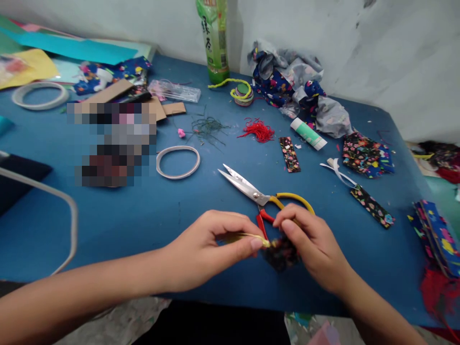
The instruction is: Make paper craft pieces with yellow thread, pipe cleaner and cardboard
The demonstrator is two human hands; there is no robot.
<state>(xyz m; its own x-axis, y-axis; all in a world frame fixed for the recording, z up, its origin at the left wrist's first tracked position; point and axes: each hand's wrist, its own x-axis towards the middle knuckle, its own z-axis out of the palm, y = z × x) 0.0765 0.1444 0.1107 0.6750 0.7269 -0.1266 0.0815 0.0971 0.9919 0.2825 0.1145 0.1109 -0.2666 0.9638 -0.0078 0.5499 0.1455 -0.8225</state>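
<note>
My left hand (219, 244) pinches a bundle of thin yellow thread (265, 242) between thumb and forefinger. Close beside it on the right, my right hand (305, 235) has its fingers closed on a small dark floral piece (282, 254), which is blurred and partly covered by the fingers. The yellow thread meets the left edge of that dark piece. Just beyond both hands lie scissors (247, 187) with yellow handles, blades apart and pointing away to the left. A red-handled tool (261, 223) lies partly hidden between my hands and the scissors.
Behind are a white ring (178, 163), red threads (258, 130), green threads (210, 128), a glue stick (309, 134) and a green bottle (213, 43). Crumpled floral cloth (302, 86) lies by the wall. A floral strip (373, 206) with white ribbon is on the right.
</note>
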